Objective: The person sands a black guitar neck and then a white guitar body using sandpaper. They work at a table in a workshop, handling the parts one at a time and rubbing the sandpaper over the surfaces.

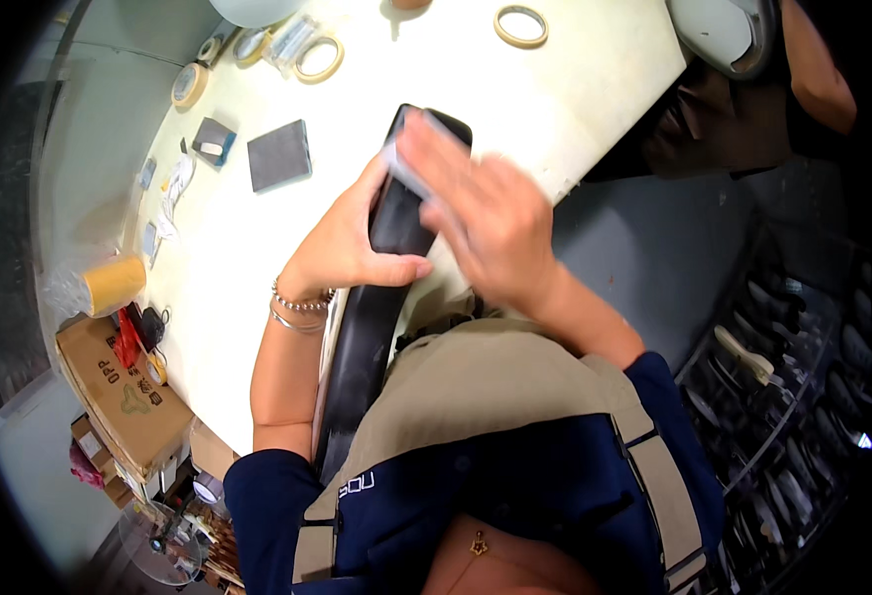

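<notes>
Left hand (342,243) gripped the long black curved plastic part (376,297) around its middle, thumb across the front, holding it against the edge of the pale table (575,89). Right hand (486,223), blurred, pressed what seemed a small grey sanding block (411,164) onto the part's upper end, fingers closed over it. On the table lay a dark grey square pad (279,155), several tape rolls (520,26) and a yellow roll (114,285) at the left edge.
</notes>
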A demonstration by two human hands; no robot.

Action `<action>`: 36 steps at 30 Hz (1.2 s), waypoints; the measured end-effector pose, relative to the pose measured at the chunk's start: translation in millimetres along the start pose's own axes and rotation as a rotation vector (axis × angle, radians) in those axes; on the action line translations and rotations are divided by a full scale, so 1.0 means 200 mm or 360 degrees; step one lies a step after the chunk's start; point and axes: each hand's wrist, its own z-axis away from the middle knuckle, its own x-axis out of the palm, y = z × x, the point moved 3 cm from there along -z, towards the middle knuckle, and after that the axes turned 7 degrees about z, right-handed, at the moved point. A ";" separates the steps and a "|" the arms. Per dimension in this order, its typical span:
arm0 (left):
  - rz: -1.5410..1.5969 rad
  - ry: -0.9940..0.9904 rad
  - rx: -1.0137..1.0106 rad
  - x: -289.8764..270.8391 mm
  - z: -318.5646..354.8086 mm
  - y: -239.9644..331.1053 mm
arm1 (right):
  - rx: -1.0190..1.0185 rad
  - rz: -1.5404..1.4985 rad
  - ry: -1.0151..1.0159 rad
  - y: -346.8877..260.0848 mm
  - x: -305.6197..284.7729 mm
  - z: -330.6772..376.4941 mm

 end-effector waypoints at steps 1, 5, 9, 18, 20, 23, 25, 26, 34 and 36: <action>-0.0200 -0.0030 0.0099 -0.04 0.00 -0.04 | -0.0072 -0.0021 -0.0044 -0.05 -0.01 0.07; -0.0075 0.0038 -0.0078 -0.02 0.01 -0.01 | -0.0036 -0.0099 -0.0117 -0.04 -0.04 0.02; -0.0057 0.0037 -0.0028 -0.01 0.01 0.00 | 0.0000 -0.0106 -0.0034 0.00 0.01 0.00; 0.0053 0.0027 -0.0028 0.00 0.00 0.01 | 0.0059 -0.0063 -0.0094 -0.02 -0.01 -0.02; -0.0113 0.0043 0.0085 -0.04 -0.01 -0.03 | -0.0059 -0.0086 -0.0338 -0.12 -0.07 0.09; 0.0002 0.0040 -0.0106 -0.01 0.00 0.01 | 0.0032 -0.0108 -0.0343 -0.03 -0.06 0.02; 0.0025 0.0029 -0.0045 0.00 -0.01 0.01 | 0.0276 -0.0183 -0.0330 0.03 -0.06 -0.09; -0.0013 0.0023 0.0003 0.01 0.00 -0.01 | 0.0242 -0.0118 -0.0347 0.00 -0.07 -0.06; 0.0058 0.0042 0.0001 0.01 -0.01 0.01 | 0.0566 -0.0212 -0.0329 0.17 -0.03 -0.12; -0.0092 0.0091 -0.0064 0.01 -0.04 0.04 | 0.0325 -0.0122 -0.0092 0.32 -0.03 -0.15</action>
